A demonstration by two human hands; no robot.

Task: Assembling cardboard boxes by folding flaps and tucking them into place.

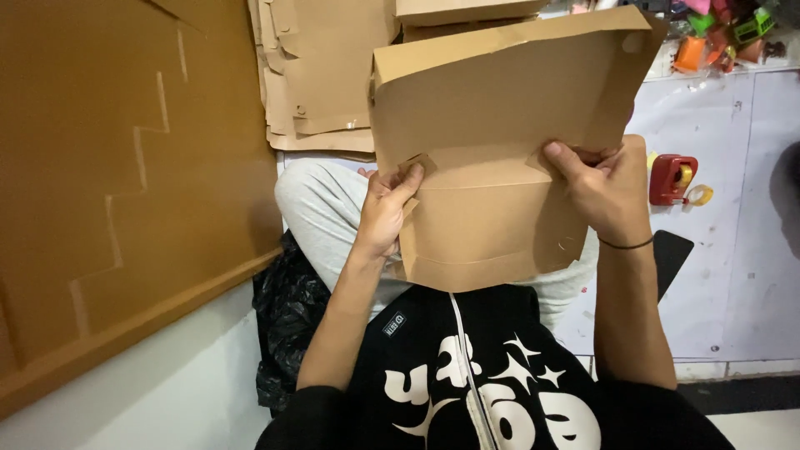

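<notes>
My left hand [385,210] pinches a small side flap and my right hand [602,193] grips the opposite edge of a brown cardboard box blank [492,142], held over my lap, long axis running 9 to 3 o'clock between both sets of fingers. Flat cardboard sheets [321,67] stack at 11 o'clock; a red tape dispenser [672,178] sits on the floor at 3 o'clock.
</notes>
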